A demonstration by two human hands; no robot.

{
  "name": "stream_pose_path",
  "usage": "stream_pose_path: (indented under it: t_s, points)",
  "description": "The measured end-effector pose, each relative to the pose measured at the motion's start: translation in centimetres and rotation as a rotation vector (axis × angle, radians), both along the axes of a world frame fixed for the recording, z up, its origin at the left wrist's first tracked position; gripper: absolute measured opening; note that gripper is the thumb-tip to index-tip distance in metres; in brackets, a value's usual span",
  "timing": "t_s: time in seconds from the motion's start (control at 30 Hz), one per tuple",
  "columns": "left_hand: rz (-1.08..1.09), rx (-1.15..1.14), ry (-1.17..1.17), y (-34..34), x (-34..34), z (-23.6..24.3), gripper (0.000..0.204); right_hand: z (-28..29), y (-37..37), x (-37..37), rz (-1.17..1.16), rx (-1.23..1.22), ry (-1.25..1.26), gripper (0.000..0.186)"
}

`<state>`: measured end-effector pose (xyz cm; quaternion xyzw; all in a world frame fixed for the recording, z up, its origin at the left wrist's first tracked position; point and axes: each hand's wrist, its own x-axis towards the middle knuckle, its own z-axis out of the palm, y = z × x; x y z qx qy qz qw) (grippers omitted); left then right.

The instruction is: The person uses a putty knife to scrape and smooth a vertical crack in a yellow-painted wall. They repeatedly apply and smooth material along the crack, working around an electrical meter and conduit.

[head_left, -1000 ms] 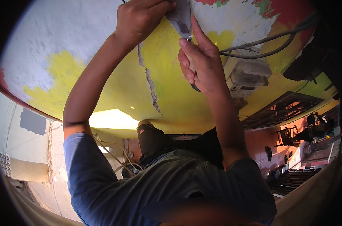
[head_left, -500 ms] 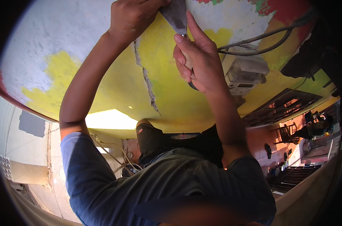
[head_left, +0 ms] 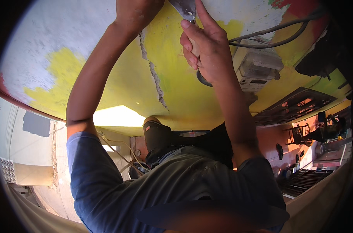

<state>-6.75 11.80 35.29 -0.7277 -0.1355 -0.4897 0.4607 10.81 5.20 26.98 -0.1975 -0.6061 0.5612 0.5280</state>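
Observation:
My right hand [head_left: 210, 54] is wrapped around the pale handle of a putty knife [head_left: 185, 9], with its index finger stretched along the blade. The grey metal blade points up and runs out at the top edge of the view. To its left, my left hand [head_left: 139, 13] is raised close to the wall; its fingers are cut off by the top edge. Both hands are in front of a wall [head_left: 188, 93] painted yellow with whitish patches. A jagged vertical crack [head_left: 154, 75] runs down the wall between my forearms.
An electricity meter box [head_left: 260, 66] is fixed to the wall right of my right hand, with dark cables [head_left: 277, 43] looping above it. A dark window grille [head_left: 293, 105] is lower right. Farther off are a wooden chair [head_left: 299, 134] and a hose [head_left: 126, 159].
Both hands and the putty knife have moved up in the view. The left fingers and more of the blade have passed beyond the top edge. My right hand still grips the handle.

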Motion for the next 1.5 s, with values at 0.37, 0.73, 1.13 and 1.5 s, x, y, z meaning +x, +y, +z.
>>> stream_pose_path:
  t_s: [0.37, 0.73, 1.13, 1.5]
  points:
    - [0.068, -0.085, 0.123, -0.1, -0.4, -1.4, 0.013, -1.9, -1.0, 1.2, 0.001, -0.080, 0.090, 0.075]
    - [0.015, -0.037, 0.109, 0.0, 0.1, -1.2, 0.013, -2.2, -0.7, 0.6, -0.078, -0.124, 0.090, 0.076]
    - [0.088, -0.110, 0.118, -0.3, 0.2, -1.2, 0.011, -2.6, -0.6, 0.3, 0.086, -0.043, 0.224, 0.079]
    - [-0.027, -0.055, 0.139, 0.6, 0.3, -1.6, 0.009, -2.6, -0.9, 0.3, -0.022, -0.115, 0.136, 0.078]
